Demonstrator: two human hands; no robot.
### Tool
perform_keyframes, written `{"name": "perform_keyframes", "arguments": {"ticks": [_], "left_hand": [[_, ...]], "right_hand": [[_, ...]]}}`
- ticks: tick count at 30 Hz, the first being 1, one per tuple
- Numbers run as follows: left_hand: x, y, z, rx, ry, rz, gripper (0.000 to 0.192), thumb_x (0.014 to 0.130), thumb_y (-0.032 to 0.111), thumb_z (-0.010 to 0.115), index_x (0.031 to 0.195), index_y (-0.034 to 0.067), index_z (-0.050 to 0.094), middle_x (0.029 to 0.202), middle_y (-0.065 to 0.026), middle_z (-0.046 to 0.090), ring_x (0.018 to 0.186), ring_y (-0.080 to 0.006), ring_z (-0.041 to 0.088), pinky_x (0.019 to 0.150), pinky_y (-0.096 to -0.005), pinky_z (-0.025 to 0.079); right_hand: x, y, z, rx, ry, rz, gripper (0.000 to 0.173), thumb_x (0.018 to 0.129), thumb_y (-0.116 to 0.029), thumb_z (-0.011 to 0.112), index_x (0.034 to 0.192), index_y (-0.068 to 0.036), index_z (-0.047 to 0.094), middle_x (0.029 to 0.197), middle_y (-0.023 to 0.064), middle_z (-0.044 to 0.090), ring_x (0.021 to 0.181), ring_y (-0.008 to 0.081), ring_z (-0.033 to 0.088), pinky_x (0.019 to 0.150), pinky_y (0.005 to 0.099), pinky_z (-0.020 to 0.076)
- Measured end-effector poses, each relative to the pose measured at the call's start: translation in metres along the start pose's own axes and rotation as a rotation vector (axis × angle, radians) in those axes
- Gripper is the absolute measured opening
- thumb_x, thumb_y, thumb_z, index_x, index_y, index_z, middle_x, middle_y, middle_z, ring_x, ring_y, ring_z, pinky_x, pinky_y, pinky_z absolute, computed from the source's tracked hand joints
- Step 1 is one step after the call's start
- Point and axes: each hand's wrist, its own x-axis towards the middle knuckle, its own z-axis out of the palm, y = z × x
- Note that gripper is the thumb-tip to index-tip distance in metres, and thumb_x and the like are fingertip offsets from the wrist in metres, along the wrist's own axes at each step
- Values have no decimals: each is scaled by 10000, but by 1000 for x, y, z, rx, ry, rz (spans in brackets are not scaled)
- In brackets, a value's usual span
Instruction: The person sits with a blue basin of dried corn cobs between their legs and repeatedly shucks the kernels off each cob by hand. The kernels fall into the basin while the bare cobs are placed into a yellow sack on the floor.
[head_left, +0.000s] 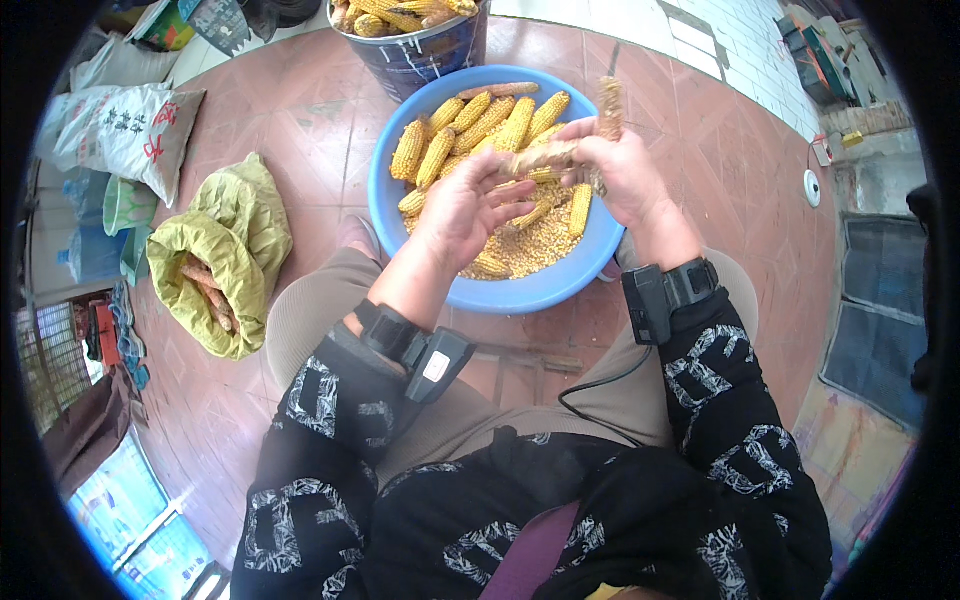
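My right hand (626, 169) is closed around a mostly stripped corn cob (610, 105), which points away from me. A second bare-looking cob (546, 156), blurred, lies crosswise between my hands, its right end at my right thumb. Its left end meets my left hand (476, 199), whose lower fingers are spread; whether that hand grips it is unclear. Beneath both hands sits a blue plastic basin (517, 298). Yellow ears of corn (491, 124) fill its far part, and loose kernels (536, 251) cover the near part. One reddish cob (499, 91) rests along the far rim.
A dark bucket (420, 56) heaped with corn ears stands behind the basin. On the left, an open yellow-green woven sack (225, 255) holds bare cobs (208, 289). Further left lie a white printed sack (124, 131) and plastic containers (94, 232). A cable (600, 386) hangs from my right wrist device.
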Motion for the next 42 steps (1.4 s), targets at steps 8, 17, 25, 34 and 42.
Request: {"name": "perform_keyframes", "arguments": {"ticks": [8, 17, 25, 34, 42], "left_hand": [[-34, 43, 17, 334, 163, 267, 219, 876, 143, 574, 968, -54, 595, 835, -100, 628, 677, -162, 623, 571, -266, 540], [-188, 137, -147, 198, 635, 962, 253, 839, 86, 603, 1059, -30, 557, 921, -123, 608, 806, -195, 617, 680, -314, 532], [-216, 147, -237, 383, 875, 447, 386, 884, 378, 560, 1124, 75, 546, 1044, -45, 558, 886, -182, 531, 687, -277, 428], [-92, 117, -47, 203, 311, 625, 376, 924, 256, 500, 1180, -19, 515, 1212, -169, 528, 1105, -256, 512, 941, -373, 396], [-43, 88, -32, 274, 343, 451, 321, 908, 234, 530, 1090, -29, 554, 1080, -153, 603, 1034, -255, 559, 878, -370, 435]], "right_hand": [[-1, -10, 20, -154, -46, 49, 431, 882, -229, 572, 1218, 23, 470, 1040, 138, 598, 898, 200, 609, 642, 285, 502], [11, 23, 22, -333, 18, 110, 308, 873, -196, 592, 1092, 5, 509, 888, 85, 589, 690, 148, 598, 555, 256, 481], [22, 64, 2, -646, 8, 246, 143, 807, -126, 553, 857, 7, 537, 698, 101, 577, 531, 186, 575, 458, 320, 470], [21, 152, -10, -1297, -114, 447, 598, 827, -58, 431, 1331, -375, 374, 910, 194, 627, 776, 304, 640, 696, 402, 529], [34, 189, 12, -1589, -206, 355, 419, 828, -232, 507, 1239, -153, 530, 1358, 182, 381, 1272, 331, 345, 1035, 443, 313]]}}
